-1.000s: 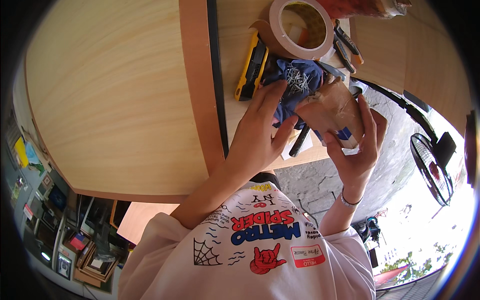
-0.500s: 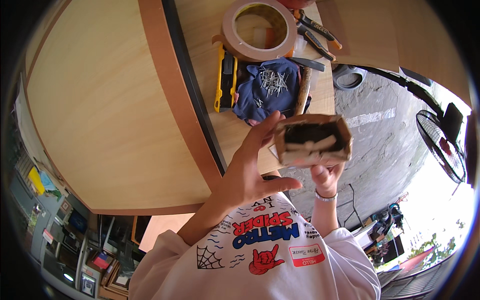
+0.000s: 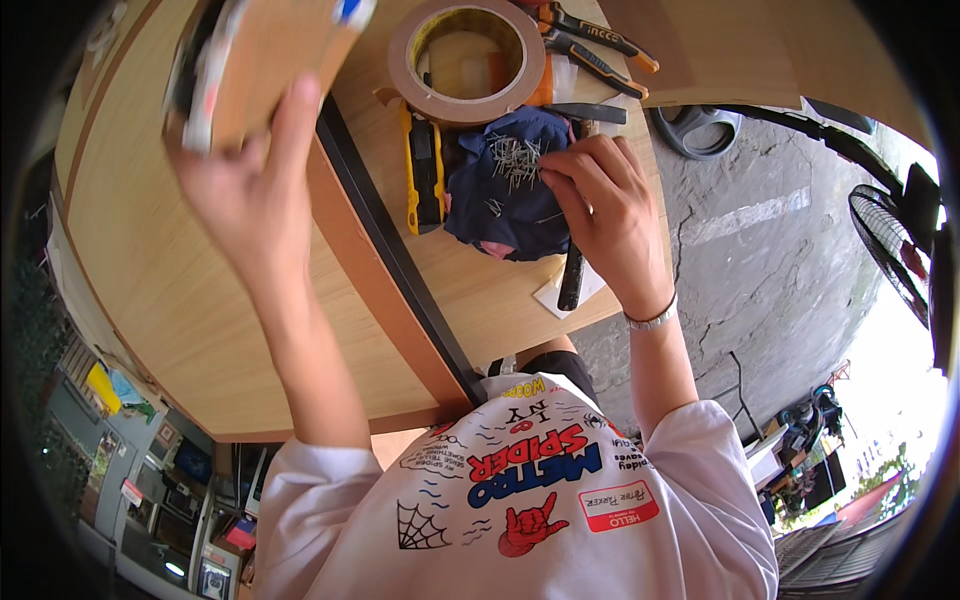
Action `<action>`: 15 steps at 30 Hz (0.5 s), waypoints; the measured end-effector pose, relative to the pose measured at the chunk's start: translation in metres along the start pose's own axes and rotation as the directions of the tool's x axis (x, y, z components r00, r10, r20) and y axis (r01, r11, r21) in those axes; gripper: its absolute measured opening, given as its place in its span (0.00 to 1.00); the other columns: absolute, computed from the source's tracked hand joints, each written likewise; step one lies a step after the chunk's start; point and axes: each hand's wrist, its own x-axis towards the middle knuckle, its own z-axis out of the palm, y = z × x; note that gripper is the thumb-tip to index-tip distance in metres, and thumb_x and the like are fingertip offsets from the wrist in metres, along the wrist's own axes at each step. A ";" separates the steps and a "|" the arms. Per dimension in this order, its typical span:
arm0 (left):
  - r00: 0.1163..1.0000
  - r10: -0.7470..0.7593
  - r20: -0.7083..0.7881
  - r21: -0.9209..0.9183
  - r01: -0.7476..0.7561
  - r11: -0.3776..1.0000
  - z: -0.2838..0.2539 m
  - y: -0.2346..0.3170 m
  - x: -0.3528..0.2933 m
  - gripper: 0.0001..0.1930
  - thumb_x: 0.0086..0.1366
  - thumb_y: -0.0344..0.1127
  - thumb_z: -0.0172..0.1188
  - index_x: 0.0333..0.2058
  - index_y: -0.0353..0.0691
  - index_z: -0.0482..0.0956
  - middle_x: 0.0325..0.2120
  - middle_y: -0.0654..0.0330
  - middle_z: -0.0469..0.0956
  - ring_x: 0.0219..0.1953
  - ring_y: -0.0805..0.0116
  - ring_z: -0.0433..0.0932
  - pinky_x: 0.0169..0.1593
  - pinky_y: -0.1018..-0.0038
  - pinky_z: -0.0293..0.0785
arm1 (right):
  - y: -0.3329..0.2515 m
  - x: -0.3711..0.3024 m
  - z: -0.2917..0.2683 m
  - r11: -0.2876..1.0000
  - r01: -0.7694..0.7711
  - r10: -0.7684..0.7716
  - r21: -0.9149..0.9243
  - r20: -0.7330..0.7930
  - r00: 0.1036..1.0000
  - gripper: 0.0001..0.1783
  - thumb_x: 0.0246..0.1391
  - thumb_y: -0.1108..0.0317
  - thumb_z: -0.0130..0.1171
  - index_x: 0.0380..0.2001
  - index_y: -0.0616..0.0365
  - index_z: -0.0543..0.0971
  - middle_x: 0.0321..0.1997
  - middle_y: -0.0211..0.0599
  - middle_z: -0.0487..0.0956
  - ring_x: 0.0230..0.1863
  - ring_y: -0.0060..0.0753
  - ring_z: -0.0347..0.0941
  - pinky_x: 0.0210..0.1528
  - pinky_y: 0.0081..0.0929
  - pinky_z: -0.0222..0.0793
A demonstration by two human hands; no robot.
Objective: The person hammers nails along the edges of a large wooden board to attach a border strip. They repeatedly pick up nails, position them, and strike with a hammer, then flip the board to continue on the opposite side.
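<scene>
My left hand (image 3: 250, 195) is raised at the upper left, fingers wrapped round a brown cardboard box (image 3: 285, 75). The box is tilted over the large wooden panel and partly cut off by the picture's edge. A pile of thin silvery nails (image 3: 517, 160) lies on a crumpled dark blue cloth (image 3: 510, 220) on the workbench. At the pile's right edge, my right hand (image 3: 612, 200) is closed with its fingertips in a pinch; what is between them is too small to tell. Beneath that hand lies a hammer (image 3: 571, 280), its dark handle end showing.
Beyond the cloth lie a wide roll of brown tape (image 3: 405, 60) and pliers with black and orange handles (image 3: 600, 60). A yellow and black utility knife (image 3: 424, 175) lies left of the cloth. The large wooden panel (image 3: 190, 300) fills the left side; a fan (image 3: 885, 245) stands far right.
The cardboard box has passed from my right hand to my left, which has lifted it to the upper left. My right hand has moved up to the nails.
</scene>
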 end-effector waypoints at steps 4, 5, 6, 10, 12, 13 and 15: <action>0.996 -0.053 -0.071 -0.261 0.032 0.965 0.049 -0.028 0.048 0.28 0.59 0.31 0.75 0.56 0.30 0.75 0.47 0.52 0.82 0.50 0.64 0.82 0.54 0.69 0.80 | -0.003 0.004 0.001 0.994 -0.004 0.016 -0.111 0.106 0.994 0.06 0.52 0.72 0.68 0.34 0.56 0.82 0.37 0.33 0.75 0.42 0.40 0.73 0.45 0.36 0.72; 0.989 0.030 -0.148 -0.262 -0.069 0.963 0.067 -0.036 0.054 0.25 0.57 0.28 0.76 0.51 0.32 0.74 0.41 0.53 0.82 0.47 0.65 0.83 0.51 0.70 0.80 | -0.003 0.006 0.002 0.992 0.006 0.008 -0.125 0.116 0.993 0.06 0.52 0.72 0.68 0.34 0.56 0.81 0.37 0.33 0.75 0.42 0.40 0.73 0.46 0.36 0.72; 0.968 0.113 -0.223 -0.250 -0.169 0.954 0.085 -0.041 0.059 0.23 0.55 0.25 0.76 0.46 0.34 0.73 0.36 0.54 0.82 0.44 0.67 0.83 0.47 0.71 0.80 | -0.003 0.007 0.003 0.990 0.017 0.001 -0.140 0.125 0.992 0.06 0.51 0.72 0.67 0.33 0.56 0.81 0.37 0.33 0.75 0.42 0.39 0.73 0.46 0.35 0.72; 0.996 -0.055 -0.073 0.273 0.073 0.959 0.076 -0.048 0.067 0.27 0.53 0.28 0.78 0.48 0.32 0.72 0.39 0.53 0.83 0.45 0.65 0.83 0.47 0.67 0.79 | -0.002 0.008 0.006 0.987 0.032 -0.010 -0.160 0.138 0.990 0.06 0.53 0.74 0.65 0.34 0.56 0.80 0.37 0.34 0.74 0.42 0.40 0.72 0.46 0.37 0.72; 0.997 -0.022 -0.068 0.313 0.042 0.949 0.078 -0.048 0.066 0.27 0.53 0.29 0.78 0.49 0.32 0.73 0.41 0.50 0.84 0.46 0.62 0.84 0.48 0.65 0.80 | -0.001 0.007 0.009 0.986 0.030 -0.009 -0.166 0.128 0.992 0.06 0.53 0.74 0.63 0.35 0.56 0.79 0.37 0.34 0.73 0.43 0.40 0.72 0.47 0.37 0.71; 0.998 -0.006 -0.066 0.333 0.028 0.942 0.078 -0.047 0.064 0.28 0.53 0.29 0.78 0.49 0.32 0.73 0.42 0.49 0.84 0.46 0.60 0.84 0.49 0.64 0.80 | -0.001 0.007 0.010 0.986 0.022 0.000 -0.164 0.133 0.991 0.06 0.54 0.74 0.63 0.36 0.55 0.78 0.37 0.35 0.74 0.43 0.41 0.72 0.48 0.37 0.71; 1.000 -0.012 -0.011 0.417 0.015 0.909 0.077 -0.045 0.059 0.30 0.54 0.29 0.78 0.52 0.33 0.72 0.46 0.45 0.83 0.51 0.56 0.84 0.52 0.62 0.79 | 0.000 0.007 0.011 0.987 0.011 0.013 -0.160 0.145 0.989 0.07 0.55 0.75 0.62 0.37 0.55 0.78 0.38 0.35 0.74 0.44 0.41 0.72 0.49 0.36 0.71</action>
